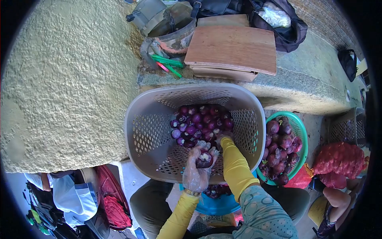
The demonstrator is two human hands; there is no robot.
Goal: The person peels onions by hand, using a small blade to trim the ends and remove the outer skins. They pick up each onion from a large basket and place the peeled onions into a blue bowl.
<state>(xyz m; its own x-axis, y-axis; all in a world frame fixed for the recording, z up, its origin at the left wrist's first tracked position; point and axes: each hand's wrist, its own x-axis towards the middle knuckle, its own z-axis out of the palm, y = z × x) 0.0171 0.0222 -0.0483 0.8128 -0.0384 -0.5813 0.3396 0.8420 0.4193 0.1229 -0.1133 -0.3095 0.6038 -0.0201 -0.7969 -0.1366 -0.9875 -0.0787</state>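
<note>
Cupping a dark purple onion (204, 160), round and shiny with a whitish patch, gloved left hand (195, 174) over the grey basket (135, 137), right hand (224, 137) beside glossy purple onions (197, 124) within, its grip unclear, duller onions (279, 149) in a green basket (304, 137) rightward.

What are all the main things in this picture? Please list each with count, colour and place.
large basket: one, grey, centre
peeled onions: many, purple, inside large basket
held onion: one, purple, left palm
green basket: one, green, right of centre
unpeeled onions: many, purple, in green basket
tub: one, blue, below large basket
net sack: at least one, red, right
crate: one, grey, far right
board: one, brown, top centre
bucket: one, grey, left of board
bags: several, black, top
red bag: one, red, lower left
another person: one, partly visible, lower right
sleeves: two, yellow, on forearms
left hand: one, clear-gloved, around held onion
right hand: one, clear-gloved, inside large basket
</note>
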